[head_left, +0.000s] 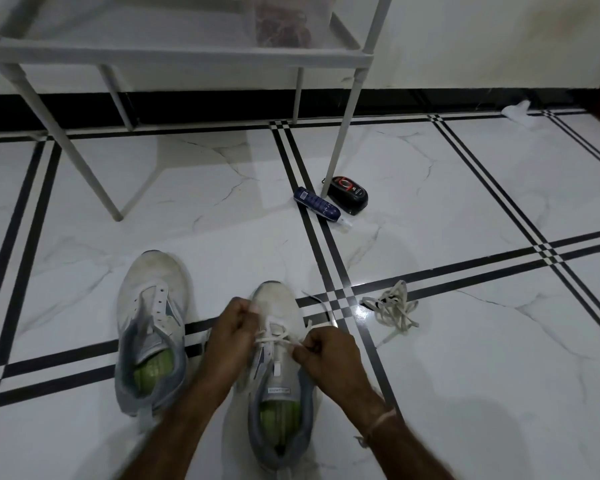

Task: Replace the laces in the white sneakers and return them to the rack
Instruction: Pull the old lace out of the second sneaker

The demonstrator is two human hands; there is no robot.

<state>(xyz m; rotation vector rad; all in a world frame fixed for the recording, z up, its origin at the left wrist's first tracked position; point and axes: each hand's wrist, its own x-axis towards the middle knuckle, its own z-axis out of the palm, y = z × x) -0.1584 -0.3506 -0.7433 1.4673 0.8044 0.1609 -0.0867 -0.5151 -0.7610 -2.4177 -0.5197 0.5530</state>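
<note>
Two white sneakers with grey collars and green insoles stand on the tiled floor. The left sneaker (152, 327) has bare eyelets and no lace. The right sneaker (278, 368) carries a white lace (274, 337) crossed through its lower eyelets. My left hand (234, 327) pinches one end of that lace at the sneaker's left side. My right hand (326, 355) pinches the other end at its right side. A loose bundle of white laces (394, 304) lies on the floor to the right of the shoes.
A white shoe rack (174, 53) stands at the back, its legs reaching the floor. A blue spray bottle (317, 204) and a black shoe-polish sponge (349, 195) lie by its front right leg. A crumpled white scrap (516, 110) sits against the wall.
</note>
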